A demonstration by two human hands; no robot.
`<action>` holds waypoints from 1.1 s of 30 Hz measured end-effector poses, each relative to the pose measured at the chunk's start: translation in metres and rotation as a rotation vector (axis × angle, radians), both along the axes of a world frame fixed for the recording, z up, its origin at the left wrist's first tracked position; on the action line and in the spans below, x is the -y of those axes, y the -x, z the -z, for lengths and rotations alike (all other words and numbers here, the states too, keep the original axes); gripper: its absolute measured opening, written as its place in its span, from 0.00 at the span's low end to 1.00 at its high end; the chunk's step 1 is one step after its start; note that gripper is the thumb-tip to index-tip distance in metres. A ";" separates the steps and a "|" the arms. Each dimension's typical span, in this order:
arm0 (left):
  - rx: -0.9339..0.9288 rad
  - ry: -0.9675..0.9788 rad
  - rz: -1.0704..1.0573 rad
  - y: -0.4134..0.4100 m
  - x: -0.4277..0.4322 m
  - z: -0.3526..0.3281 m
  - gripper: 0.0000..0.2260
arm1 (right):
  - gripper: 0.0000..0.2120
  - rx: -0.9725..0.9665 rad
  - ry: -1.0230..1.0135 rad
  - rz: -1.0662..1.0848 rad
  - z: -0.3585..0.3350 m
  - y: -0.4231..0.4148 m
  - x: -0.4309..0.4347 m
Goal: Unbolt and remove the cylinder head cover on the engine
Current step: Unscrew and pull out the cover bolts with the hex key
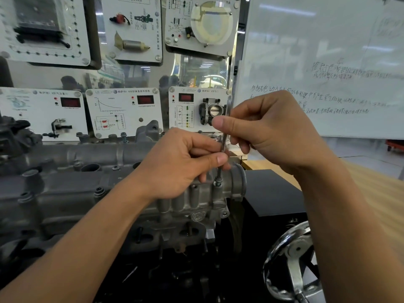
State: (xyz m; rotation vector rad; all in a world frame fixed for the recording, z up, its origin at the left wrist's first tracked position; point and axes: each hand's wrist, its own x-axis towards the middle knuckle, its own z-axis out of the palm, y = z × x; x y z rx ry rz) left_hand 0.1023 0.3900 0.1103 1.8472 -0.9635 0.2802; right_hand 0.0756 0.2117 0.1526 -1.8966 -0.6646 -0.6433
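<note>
thumb [220, 159] and forefinger of the left hand [181, 162] pinch a slender grey steel rod-shaped driver [223, 139] low on its shaft. the fingertips of the right hand [269, 127] pinch the same shaft higher up. the driver stands nearly upright, its lower tip seated on a small dark flanged bolt [218, 183]. that bolt is at the right-hand end of the grey cast-aluminium cylinder head cover [122, 154], which lies along the top of the dark grey engine [175, 226].

the step in hand looks like spinning this end bolt out by twirling the shaft. other dark bolts [99, 191] sit in the cover's near edge to the left, so unbolting seems far from done. the next move calls for keeping the shaft square on the bolt head while turning, then lifting the freed bolt clear.
</note>
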 end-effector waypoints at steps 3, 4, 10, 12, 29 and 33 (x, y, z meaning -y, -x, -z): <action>-0.015 0.048 -0.015 -0.001 0.002 0.001 0.01 | 0.15 0.074 0.056 0.075 -0.001 0.004 -0.003; -0.011 0.074 -0.033 -0.001 0.003 0.001 0.02 | 0.15 0.080 0.058 0.086 -0.002 0.006 -0.004; 0.056 0.157 -0.105 -0.005 0.004 0.007 0.10 | 0.14 0.087 0.069 0.126 -0.002 0.007 -0.009; 0.056 0.126 -0.084 -0.006 0.002 0.006 0.09 | 0.14 0.078 0.065 0.095 -0.002 0.006 -0.008; 0.050 0.094 -0.060 -0.004 0.002 0.003 0.10 | 0.07 -0.124 -0.086 -0.254 0.005 -0.015 0.006; 0.049 0.130 -0.090 -0.005 0.004 0.004 0.11 | 0.08 0.021 -0.061 -0.168 0.004 -0.011 0.002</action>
